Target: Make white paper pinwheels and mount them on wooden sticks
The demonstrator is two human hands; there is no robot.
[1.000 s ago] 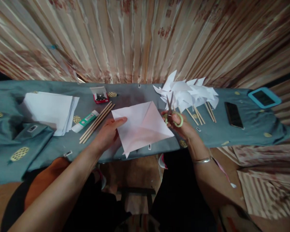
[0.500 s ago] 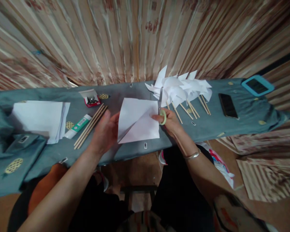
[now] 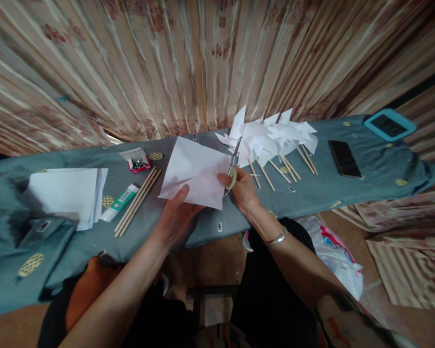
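Note:
A square sheet of white paper (image 3: pixel 195 166) is held up above the cloth-covered table, tilted, with a crease or cut line across its lower part. My left hand (image 3: pixel 176 215) grips its lower edge, thumb on top and fingers underneath. At the sheet's right side, my right hand (image 3: pixel 241 186) has its fingers in the pale green handle of a pair of scissors (image 3: pixel 235 154), whose blades point up and away. The right thumb also lies over the paper's edge. Behind the right hand, several white paper pinwheels (image 3: pixel 268 133) on wooden sticks lie in a row.
Left of my hands lie wooden sticks (image 3: pixel 137 202), a green-and-white glue tube (image 3: pixel 120 202), a small red box of metal pieces (image 3: pixel 136 161) and a paper stack (image 3: pixel 63 193). Rightward are a dark phone (image 3: pixel 344 158) and a blue-framed tablet (image 3: pixel 389 124). A pleated curtain (image 3: pixel 188 63) hangs behind.
The sheet has turned clockwise and shifted a little left. My left hand has moved from its left side to the lower edge, thumb now on top. The right hand with the scissors moved slightly left.

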